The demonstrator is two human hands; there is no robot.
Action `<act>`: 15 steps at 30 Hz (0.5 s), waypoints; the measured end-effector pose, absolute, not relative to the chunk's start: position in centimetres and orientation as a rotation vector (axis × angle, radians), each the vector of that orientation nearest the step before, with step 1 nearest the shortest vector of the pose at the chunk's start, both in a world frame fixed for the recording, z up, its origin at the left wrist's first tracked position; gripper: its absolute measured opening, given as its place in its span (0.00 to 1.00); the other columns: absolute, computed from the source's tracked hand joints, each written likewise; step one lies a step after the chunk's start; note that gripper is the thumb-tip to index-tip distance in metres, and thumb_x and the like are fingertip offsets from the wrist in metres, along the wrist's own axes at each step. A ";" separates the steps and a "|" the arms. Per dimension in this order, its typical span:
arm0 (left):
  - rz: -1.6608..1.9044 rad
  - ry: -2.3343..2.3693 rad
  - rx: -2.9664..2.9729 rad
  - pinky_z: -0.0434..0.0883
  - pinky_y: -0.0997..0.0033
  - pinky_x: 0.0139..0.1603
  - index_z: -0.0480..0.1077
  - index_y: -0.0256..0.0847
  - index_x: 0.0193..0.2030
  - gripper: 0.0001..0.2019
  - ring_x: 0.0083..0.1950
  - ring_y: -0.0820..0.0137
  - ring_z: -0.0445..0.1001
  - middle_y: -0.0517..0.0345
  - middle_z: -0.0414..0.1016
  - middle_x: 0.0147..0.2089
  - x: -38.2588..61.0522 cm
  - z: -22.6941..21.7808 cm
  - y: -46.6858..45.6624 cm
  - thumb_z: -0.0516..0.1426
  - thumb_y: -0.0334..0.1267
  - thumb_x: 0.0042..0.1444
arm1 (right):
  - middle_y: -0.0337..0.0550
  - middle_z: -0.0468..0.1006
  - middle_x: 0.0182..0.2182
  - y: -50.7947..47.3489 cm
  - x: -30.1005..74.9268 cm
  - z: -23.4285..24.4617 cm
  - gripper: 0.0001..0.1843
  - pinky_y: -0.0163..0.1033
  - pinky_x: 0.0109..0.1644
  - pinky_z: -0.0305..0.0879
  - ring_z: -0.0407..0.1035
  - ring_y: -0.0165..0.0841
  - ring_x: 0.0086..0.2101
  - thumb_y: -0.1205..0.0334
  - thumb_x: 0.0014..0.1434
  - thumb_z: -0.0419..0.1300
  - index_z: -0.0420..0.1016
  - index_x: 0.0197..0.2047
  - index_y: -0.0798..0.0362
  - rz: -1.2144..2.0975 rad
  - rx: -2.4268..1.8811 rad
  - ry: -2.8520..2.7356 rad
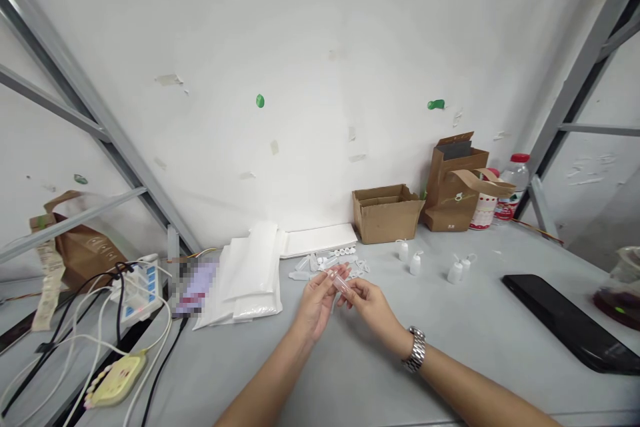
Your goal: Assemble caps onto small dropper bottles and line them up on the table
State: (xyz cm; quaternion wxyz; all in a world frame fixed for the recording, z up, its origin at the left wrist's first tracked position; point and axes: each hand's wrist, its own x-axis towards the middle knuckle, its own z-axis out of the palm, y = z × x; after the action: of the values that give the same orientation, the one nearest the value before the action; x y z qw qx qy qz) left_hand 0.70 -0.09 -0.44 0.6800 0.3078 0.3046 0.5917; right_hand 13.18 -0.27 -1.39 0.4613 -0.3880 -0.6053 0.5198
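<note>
Between the two hands, just above the middle of the gray tabletop (350,373), is a small clear tube (342,284). The left hand (316,303) pinches one end with its fingers closed on it. The right hand (373,307) pinches the other end the same way. The fingers hide both ends of the tube. A silver watch (415,349) sits on the right wrist.

Just behind the hands lies a little pile of clear tubes and caps (330,260). To its right stand four small white bottles (415,263), a bit apart from each other. To the left of the pile is a stack of white bags (250,273). A flat white pack (317,240) lies by the wall.

A brown cardboard box (386,213) with open flaps stands at the wall, and a brown paper bag (453,193) is just beside it. A bottle with a red cap (515,180) peeks out from behind the bag. A flat black thing (570,323) lies far to the right. Far to the left are a white power strip (140,287) and many cables (75,333).
</note>
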 end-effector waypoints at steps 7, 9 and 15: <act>1.298 0.740 0.634 0.65 0.69 0.48 0.74 0.34 0.34 0.10 0.49 0.63 0.71 0.47 0.76 0.44 0.4 -0.5 0.0 0.62 0.36 0.43 | 0.43 0.74 0.24 0.5 13.4 -0.9 0.22 0.36 0.31 0.60 0.65 0.29 0.24 0.43 0.51 0.55 0.69 0.26 0.56 1.539 -0.840 -1.511; 1.314 0.760 0.657 0.66 0.70 0.45 0.74 0.34 0.34 0.11 0.49 0.62 0.71 0.46 0.76 0.44 0.3 -0.5 0.0 0.62 0.36 0.43 | 0.43 0.74 0.27 0.6 13.4 -1.0 0.21 0.36 0.31 0.61 0.65 0.30 0.26 0.44 0.49 0.57 0.69 0.30 0.56 1.460 -0.896 -1.541; 1.263 0.746 0.664 0.65 0.75 0.32 0.73 0.34 0.37 0.13 0.39 0.66 0.73 0.47 0.76 0.39 0.4 -0.6 -0.1 0.60 0.41 0.47 | 0.41 0.73 0.25 0.5 13.4 -1.0 0.20 0.36 0.30 0.61 0.64 0.29 0.24 0.44 0.50 0.57 0.68 0.28 0.56 1.435 -0.878 -1.579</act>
State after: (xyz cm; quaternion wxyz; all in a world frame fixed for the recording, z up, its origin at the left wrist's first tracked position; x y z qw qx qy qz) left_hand 0.40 -0.08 -0.58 0.6930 0.2974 0.3340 0.5654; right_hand 13.40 0.50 -0.98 0.4051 -0.3480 -0.6257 0.5686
